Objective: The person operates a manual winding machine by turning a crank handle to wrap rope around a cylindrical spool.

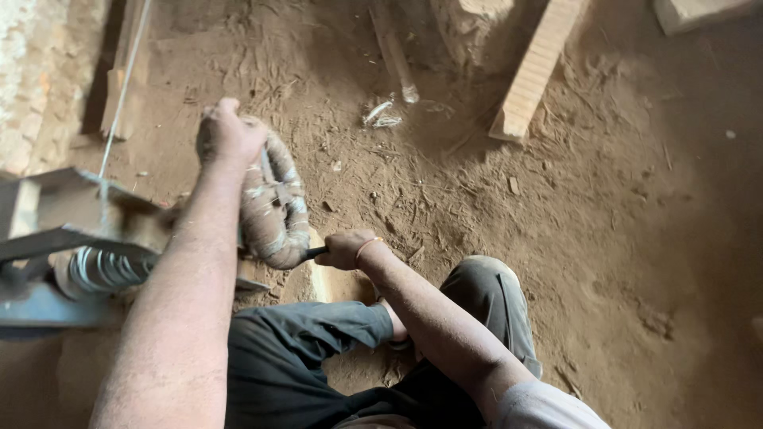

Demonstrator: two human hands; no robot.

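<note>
Standing on edge, the wrapped ring (274, 208) is running near-to-far; left hand (226, 131) is fisting its far rim, right hand (347, 249) clenching a dark handle (315, 253).

Ground: packed brown dirt floor (604, 238), strewn with straw and chips. Landmark: pale wooden plank (534, 67), lying diagonally at top centre-right. Left of plank: thin stick (393, 49), with a small tangle of light wire scraps (381, 114) near its lower end. Right of plank, at top edge: pale block (699, 11). Well left of plank: rough brick wall (32, 71). Below and right of plank: small pebbles on bare soil.
</note>
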